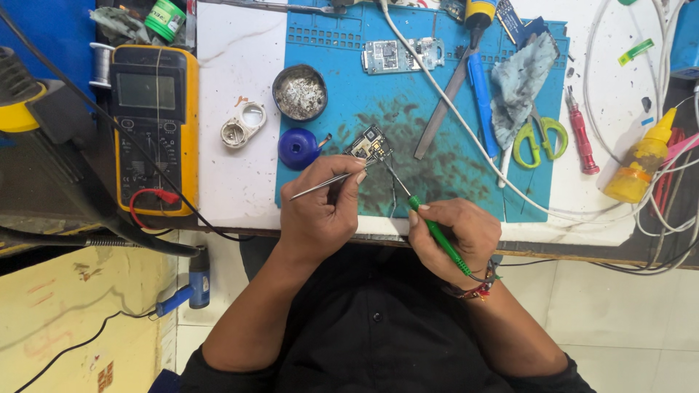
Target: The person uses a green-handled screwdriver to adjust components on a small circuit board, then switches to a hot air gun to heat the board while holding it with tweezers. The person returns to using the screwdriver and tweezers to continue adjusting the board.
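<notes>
Two hands working one small circuit board

The left hand (320, 215) is pinching one pair of tweezers (331, 182), the right hand (455, 236) gripping one green-handled probe (429, 224); both tips are meeting the small board (369, 143) on the blue mat (437, 167).

The green tool's (437, 234) tip on the small circuit board (370, 143) is perhaps too small to tell.

Upper left of the frame: yellow-cased multimeter (153, 131) with a dull grey rectangular screen (146, 91), blank, set in a black face. Above it, at the top edge: small round green container (164, 17) with a white label. Right side: yellow squeeze bottle (641, 164) with a pointed cap, lying tilted among white cables, no label visible
</notes>
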